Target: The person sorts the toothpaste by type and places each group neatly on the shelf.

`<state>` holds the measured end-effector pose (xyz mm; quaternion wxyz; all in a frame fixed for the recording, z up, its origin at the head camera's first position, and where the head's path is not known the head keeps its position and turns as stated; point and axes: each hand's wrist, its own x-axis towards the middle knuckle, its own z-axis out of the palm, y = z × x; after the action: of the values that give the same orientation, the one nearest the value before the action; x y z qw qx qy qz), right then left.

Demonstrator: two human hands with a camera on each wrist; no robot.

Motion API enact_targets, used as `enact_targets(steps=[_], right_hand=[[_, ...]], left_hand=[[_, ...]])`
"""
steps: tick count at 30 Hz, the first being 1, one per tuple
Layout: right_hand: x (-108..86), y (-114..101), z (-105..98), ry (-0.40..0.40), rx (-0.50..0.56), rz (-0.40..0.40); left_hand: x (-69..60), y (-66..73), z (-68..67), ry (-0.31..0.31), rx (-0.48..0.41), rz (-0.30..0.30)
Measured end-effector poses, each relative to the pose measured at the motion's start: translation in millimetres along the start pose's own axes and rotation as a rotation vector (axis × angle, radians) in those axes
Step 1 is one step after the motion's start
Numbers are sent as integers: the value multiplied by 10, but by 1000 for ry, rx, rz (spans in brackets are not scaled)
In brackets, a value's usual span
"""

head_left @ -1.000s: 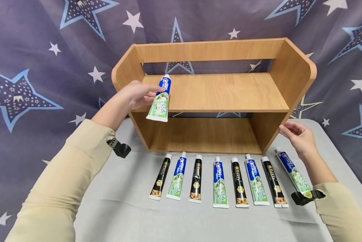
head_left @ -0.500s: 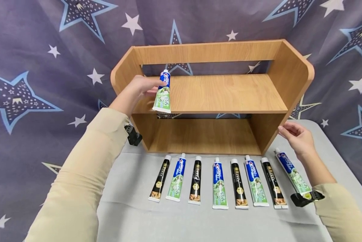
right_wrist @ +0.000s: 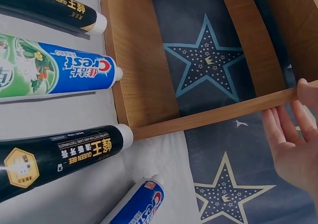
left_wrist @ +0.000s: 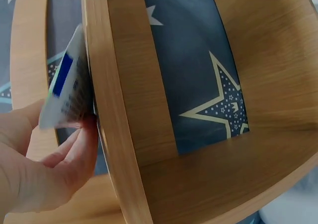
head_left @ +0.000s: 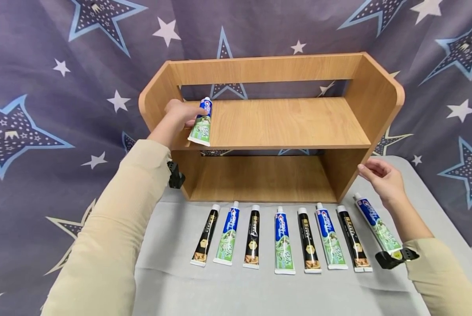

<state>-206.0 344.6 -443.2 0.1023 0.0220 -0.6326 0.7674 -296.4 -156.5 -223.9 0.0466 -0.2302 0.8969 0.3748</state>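
My left hand pinches a blue, green and white toothpaste tube over the left end of the upper board of a wooden shelf. The tube's cap points away from me and its flat end towards me. In the left wrist view that tube is tilted close along the board's front edge, thumb on one side and fingers on the other; whether it touches the board I cannot tell. My right hand grips the front edge of the shelf's right side panel, with the thumb on one face and the fingers on the other.
On the grey cloth in front of the shelf lies a row of several tubes, black ones alternating with blue-green ones. The rightmost tube lies aslant beneath my right forearm. A starry curtain hangs behind.
The left hand has carried its tube further in over the upper board, first up, then slightly left and down. The right hand keeps its grip on the side panel.
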Motion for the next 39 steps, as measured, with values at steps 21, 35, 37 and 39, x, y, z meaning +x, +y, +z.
enact_targets(steps=[21,35,37,39], right_hand=[[-256,-396,351,-35,95,3],[-266,-370,343,-37,118,6],[-265,-375,342,-38,121,10],[-264,-389,347,-35,126,15]], left_hand=[[-202,-48,-19,-29,37,48],[-549,-280,-99,-49,-36,166],[-595,-327,-117,-46,-44,190],[-651,-373,-132,-48,-67,207]])
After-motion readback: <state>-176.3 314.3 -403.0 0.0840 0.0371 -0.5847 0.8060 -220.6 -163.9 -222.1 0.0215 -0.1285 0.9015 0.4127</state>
